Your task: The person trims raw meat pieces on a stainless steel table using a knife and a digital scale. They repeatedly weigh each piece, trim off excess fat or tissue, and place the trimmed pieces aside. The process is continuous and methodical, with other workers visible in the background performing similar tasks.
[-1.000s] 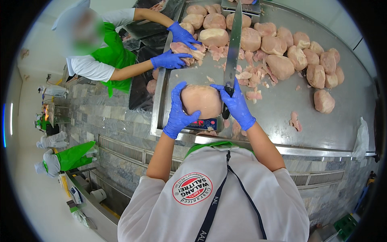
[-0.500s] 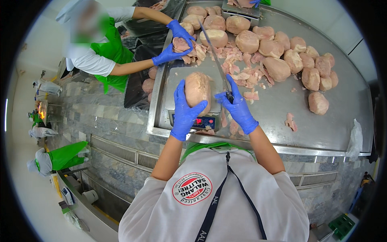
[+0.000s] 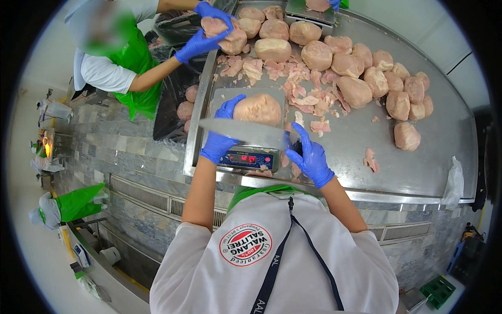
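Note:
A rounded pink ham [image 3: 260,109] sits on the metal platform of a digital scale [image 3: 246,159] with a red lit display. My left hand [image 3: 218,148], in a blue glove, grips the ham along its left side; part of the hand lies behind the blade. In my gloved right hand [image 3: 312,158] is the dark handle of a long knife [image 3: 246,133]. Blurred by motion, its blade points left, level across the near side of the ham and above the scale. Thin meat trimmings [image 3: 308,97] lie scattered on the steel table [image 3: 418,172] beyond the scale.
Several more hams [image 3: 348,65] crowd the table's far side, and a second scale [image 3: 311,17] stands at the far edge. At the left, a co-worker's blue-gloved hands [image 3: 194,46] hold another ham [image 3: 226,36] near a black-lined bin [image 3: 175,102]. A plastic bag [image 3: 454,180] hangs over the right edge.
The knife has swung from pointing away to pointing left across the ham. The ham has turned sideways, with my left hand now at its left. The co-worker has lifted a ham toward the left.

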The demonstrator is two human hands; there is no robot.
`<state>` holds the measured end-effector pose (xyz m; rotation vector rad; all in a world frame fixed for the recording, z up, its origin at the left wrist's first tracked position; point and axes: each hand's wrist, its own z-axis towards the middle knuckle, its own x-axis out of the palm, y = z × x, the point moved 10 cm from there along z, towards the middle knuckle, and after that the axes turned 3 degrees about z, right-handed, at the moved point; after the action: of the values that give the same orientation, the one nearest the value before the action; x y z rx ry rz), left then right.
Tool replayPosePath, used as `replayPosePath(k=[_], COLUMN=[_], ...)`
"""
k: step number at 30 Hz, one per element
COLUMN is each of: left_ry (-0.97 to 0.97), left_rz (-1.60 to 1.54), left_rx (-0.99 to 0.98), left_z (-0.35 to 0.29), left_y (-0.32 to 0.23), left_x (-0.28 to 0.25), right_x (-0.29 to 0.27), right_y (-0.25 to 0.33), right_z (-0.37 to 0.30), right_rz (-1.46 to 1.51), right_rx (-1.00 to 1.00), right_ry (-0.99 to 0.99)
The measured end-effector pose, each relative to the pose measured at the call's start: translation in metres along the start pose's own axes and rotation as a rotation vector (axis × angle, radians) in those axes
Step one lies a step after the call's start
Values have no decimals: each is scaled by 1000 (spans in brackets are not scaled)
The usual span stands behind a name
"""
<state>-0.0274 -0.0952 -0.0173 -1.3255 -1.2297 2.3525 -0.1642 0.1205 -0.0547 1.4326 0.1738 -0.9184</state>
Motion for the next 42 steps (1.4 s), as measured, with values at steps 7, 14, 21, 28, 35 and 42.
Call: replayPosePath(k=[7, 14, 21, 28, 35, 42], left_ry=[151, 395, 550, 584, 463, 521], left_rz=[-497, -635, -640, -1098, -802, -976], left_rx=[-118, -125, -117, -569, 12, 9], left_z=[14, 22, 20, 7, 27, 31], left_y=[19, 0, -4, 25, -13, -9], left_x=[15, 28, 29, 59, 13, 31], right_x=[-17, -13, -28, -15, -34, 1], right_y=[-32, 12, -14, 14, 2, 55], right_z=[3, 46, 45, 74, 63, 93], right_rz=[-239, -322, -267, -243, -202, -321], right_rx=[23, -137, -119, -111, -53, -217], right_ry=[-64, -7, 72, 203, 345, 379])
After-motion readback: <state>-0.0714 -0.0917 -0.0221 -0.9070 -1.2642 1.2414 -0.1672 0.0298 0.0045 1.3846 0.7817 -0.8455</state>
